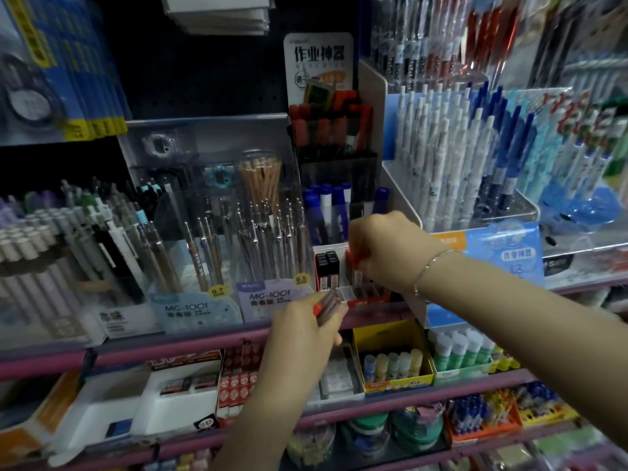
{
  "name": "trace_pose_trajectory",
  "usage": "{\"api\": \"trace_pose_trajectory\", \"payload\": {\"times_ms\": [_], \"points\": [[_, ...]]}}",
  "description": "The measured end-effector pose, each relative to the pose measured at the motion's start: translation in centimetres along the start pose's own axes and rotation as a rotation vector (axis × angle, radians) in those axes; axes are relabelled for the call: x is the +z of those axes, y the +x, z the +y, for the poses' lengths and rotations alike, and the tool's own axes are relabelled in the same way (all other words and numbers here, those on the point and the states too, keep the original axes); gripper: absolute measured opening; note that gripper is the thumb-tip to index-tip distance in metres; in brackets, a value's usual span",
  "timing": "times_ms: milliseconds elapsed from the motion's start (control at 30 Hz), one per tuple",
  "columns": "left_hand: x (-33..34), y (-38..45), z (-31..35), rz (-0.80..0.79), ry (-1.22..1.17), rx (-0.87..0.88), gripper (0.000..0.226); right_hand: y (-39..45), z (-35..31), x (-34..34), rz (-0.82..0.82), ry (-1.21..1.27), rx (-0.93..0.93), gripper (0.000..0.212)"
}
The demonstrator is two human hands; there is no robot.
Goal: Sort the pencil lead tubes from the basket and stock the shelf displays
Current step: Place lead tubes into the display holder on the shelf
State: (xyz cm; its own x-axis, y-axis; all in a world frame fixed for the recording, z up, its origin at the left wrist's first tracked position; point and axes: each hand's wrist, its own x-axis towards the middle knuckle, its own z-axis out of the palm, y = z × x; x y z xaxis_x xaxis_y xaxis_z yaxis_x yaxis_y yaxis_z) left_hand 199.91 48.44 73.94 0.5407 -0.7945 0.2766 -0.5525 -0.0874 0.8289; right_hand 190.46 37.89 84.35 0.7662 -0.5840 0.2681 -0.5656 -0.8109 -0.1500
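On the shelf (210,341), right hand (387,253) grips lead tube (350,258).

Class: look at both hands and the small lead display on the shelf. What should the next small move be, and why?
Probably push the red-capped tube in the right hand down into the display, beside the black tubes. The hand already holds it over that slot, and the left hand grips a bundle waiting to follow.
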Motion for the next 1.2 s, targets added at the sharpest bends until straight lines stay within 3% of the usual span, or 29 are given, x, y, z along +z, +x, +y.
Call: {"api": "trace_pose_trajectory", "payload": {"times_ms": [167, 333, 600, 700, 800, 900, 1033, 1200], "points": [[-0.1, 0.5, -0.2, 0.024, 0.044, 0.028, 0.015, 0.1, -0.3, 0.7, 0.026, -0.053, 0.027, 0.005], [-0.1, 0.8, -0.2, 0.028, 0.047, 0.012, 0.022, -0.7, -0.8, 1.8, 0.095, -0.271, -0.030, 0.023], [-0.1, 0.4, 0.9, 0.048, -0.013, 0.059, 0.030, -1.0, -0.7, 2.1, 0.128, -0.379, -0.112, 0.025], [-0.1, 0.6, 1.5, 0.011, -0.181, -0.029, 0.038, -1.2, -0.8, 0.8, 0.065, -0.074, -0.060, 0.015], [-0.3, 0.9, 2.2, -0.049, -0.286, -0.166, 0.039, -1.4, -1.1, -0.8, -0.166, 0.411, -0.029, 0.004], [-0.5, 1.3, 2.8, -0.095, -0.378, -0.287, 0.039, -1.8, -0.9, -1.6, -0.348, 0.499, -0.057, 0.015], [-1.4, 0.9, 3.8, -0.291, -0.510, -0.169, 0.038, -1.8, -0.2, -2.4, -0.301, 0.690, -0.006, 0.017], [-3.0, 0.1, 4.0, -0.504, -0.959, -0.170, 0.016, -1.7, 0.7, -3.4, -0.386, 0.956, 0.055, 0.014]]}}
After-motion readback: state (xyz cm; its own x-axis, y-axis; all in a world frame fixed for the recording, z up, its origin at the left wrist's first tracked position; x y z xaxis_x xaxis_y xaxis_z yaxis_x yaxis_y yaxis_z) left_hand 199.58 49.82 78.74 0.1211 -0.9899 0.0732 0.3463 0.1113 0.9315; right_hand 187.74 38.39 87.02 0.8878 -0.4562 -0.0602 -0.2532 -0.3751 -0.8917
